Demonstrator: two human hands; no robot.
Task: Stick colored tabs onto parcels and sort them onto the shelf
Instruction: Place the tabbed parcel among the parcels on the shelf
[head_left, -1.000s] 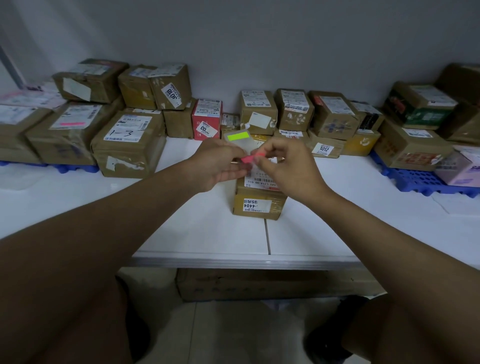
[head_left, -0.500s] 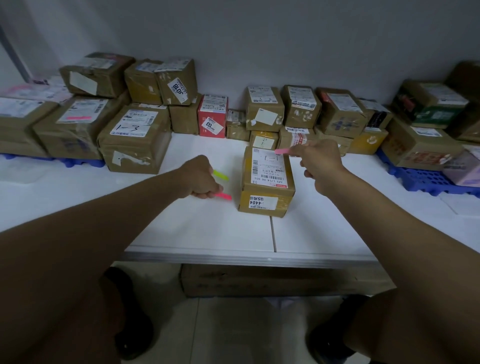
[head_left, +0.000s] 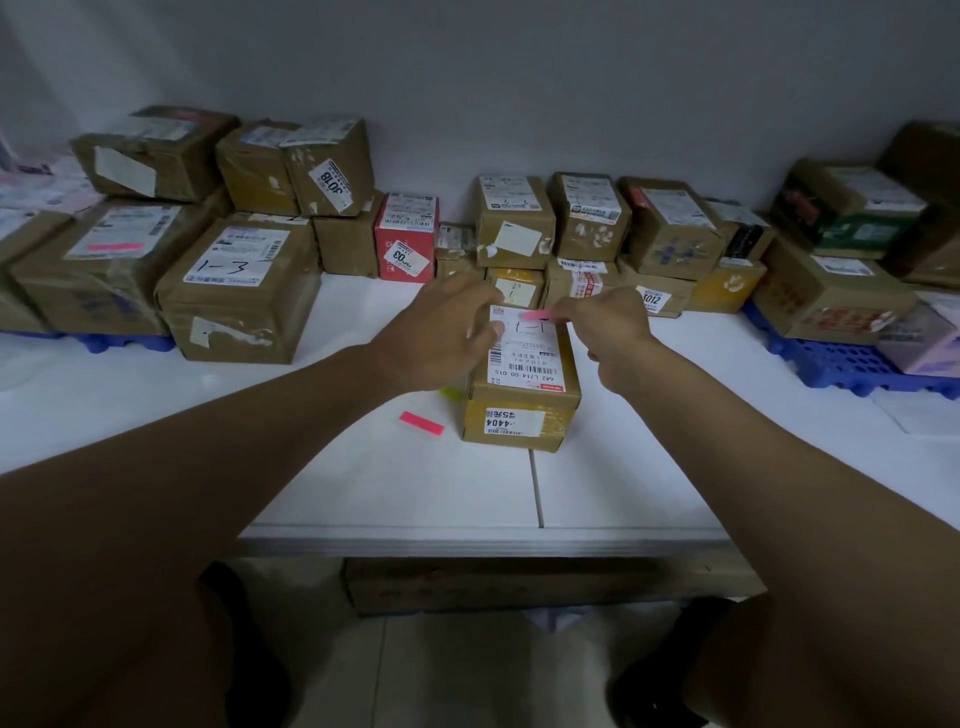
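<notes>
A small brown cardboard parcel with a white shipping label on top is sitting near the middle of the white tabletop, just in front of a row of other taped cardboard parcels lined along the grey wall. The right hand is pinching one end of a narrow pink tab and holding it against the far edge of the parcel's label. The left hand is lying over the parcel's far left corner with fingers loosely spread, its fingertips touching the label beside the pink tab. A second pink tab strip is lying flat on the tabletop just left of the parcel, and a bit of yellow-green tab is peeking out under the left wrist. Larger brown boxes are resting on a blue plastic pallet at the left, and another blue pallet is carrying boxes at the right.
</notes>
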